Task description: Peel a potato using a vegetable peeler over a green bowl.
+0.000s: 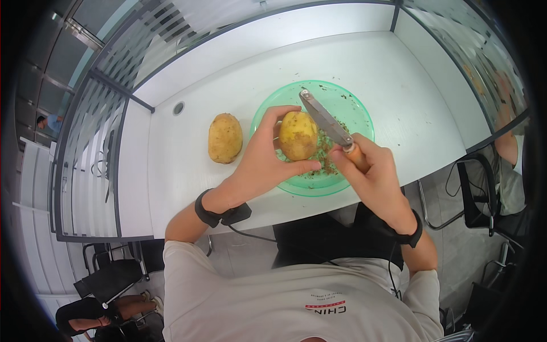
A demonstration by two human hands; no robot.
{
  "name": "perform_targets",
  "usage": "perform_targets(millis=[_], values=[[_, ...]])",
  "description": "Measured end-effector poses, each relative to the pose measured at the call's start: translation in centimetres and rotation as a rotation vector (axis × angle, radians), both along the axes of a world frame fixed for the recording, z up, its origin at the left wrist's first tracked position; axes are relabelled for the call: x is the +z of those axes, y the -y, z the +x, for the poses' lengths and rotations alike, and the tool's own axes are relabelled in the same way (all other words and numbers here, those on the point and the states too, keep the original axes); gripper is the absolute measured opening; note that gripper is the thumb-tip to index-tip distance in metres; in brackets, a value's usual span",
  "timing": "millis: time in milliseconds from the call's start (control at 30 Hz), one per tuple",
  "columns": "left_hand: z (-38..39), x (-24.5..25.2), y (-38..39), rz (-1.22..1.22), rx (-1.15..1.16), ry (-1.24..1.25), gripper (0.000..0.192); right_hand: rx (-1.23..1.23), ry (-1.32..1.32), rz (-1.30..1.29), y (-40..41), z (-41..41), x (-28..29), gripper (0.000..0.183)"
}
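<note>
My left hand (269,154) holds a potato (298,137) between thumb and fingers, above a green translucent plate (295,190). Part of the potato's skin is scraped off, showing yellow flesh at its upper end. In my right hand (376,175) is a peeling knife (327,119) with a wooden handle, gripped by that handle. Its metal blade points up and to the left, just right of the potato. Brown peel scraps (327,162) lie on the plate beneath the blade. A second potato (225,138), with its skin on, rests on the desk left of the plate.
The white desk (188,145) has low partition walls (273,25) at the back and sides. A round cable hole (178,108) sits at the left. Dark peel bits dot the desk. Cables hang from bands on both wrists. Other people sit at lower left and far right, near black chairs (476,192).
</note>
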State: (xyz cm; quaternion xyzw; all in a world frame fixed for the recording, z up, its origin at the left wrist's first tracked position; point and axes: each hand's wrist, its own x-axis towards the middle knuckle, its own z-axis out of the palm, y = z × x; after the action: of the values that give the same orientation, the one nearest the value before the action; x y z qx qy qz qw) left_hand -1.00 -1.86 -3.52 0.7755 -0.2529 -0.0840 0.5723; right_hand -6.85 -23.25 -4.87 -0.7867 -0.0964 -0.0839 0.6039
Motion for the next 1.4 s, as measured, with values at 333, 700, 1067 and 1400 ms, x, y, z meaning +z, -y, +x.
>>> perform_targets(millis=[333,700,1067,1400], values=[[0.1,0.6,-0.2,-0.160,-0.086,-0.131,0.087,-0.061,-0.008,-0.105,2.6,0.2,-0.8,0.021],[-1.5,2.5,-0.1,-0.223,0.017,-0.369,0.078,0.100,0.011,0.049,3.2,-0.1,-1.3,0.023],[-4.3,0.9,2.4,0.112,0.386,0.180,0.070,0.034,0.127,-0.156,0.7,-1.7,-0.5,0.019],[-5.5,0.7,3.6,0.167,0.478,0.226,0.063,-0.136,0.428,-0.446,-0.7,-0.9,-1.5,0.020]])
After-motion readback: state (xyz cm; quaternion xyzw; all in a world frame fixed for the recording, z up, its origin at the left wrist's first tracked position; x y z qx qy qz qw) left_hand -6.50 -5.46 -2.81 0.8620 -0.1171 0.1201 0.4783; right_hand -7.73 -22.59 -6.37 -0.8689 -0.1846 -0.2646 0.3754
